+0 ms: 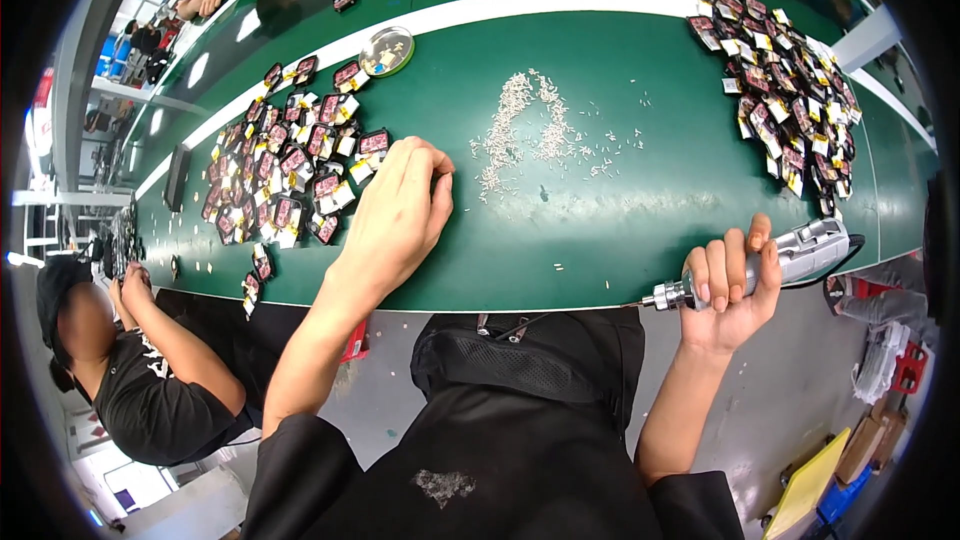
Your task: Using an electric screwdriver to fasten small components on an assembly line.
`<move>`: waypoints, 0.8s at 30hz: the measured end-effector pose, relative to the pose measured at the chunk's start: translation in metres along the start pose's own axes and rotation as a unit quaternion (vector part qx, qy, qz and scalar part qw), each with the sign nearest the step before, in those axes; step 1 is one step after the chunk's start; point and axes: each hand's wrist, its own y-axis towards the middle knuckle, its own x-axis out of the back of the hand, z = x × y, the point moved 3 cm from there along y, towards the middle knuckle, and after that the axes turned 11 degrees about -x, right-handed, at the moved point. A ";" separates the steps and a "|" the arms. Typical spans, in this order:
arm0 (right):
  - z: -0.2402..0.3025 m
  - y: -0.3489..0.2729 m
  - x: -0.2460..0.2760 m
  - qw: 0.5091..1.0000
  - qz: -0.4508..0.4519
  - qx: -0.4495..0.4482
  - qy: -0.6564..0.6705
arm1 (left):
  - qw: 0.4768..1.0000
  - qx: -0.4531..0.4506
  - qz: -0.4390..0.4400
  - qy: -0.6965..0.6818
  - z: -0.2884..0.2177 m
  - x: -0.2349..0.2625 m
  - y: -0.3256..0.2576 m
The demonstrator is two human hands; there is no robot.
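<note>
My right hand (728, 290) grips a silver electric screwdriver (790, 258) held sideways over the near edge of the green table (600, 230), its bit pointing left. My left hand (398, 212) rests knuckles-up on the table, fingers curled down beside a pile of small dark red and white parts (290, 165); whether it holds one is hidden. A scatter of small pale screws (530, 130) lies just right of that hand.
A second heap of the same parts (785, 90) fills the far right. A round shallow dish (386, 50) sits near the white stripe. One person (140, 360) works at my left, another's hands (205, 0) at the far left.
</note>
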 end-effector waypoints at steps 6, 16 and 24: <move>-0.004 0.003 -0.008 1.000 0.003 -0.011 0.000 | 0.981 0.060 -0.052 -0.180 -0.042 -0.003 -0.009; -0.018 -0.003 -0.077 0.996 0.055 0.044 0.051 | 0.698 0.177 -0.126 -0.683 -0.098 -0.030 -0.022; -0.021 -0.008 -0.079 0.997 0.055 0.042 0.046 | 0.633 0.200 -0.145 -0.734 -0.107 -0.033 -0.025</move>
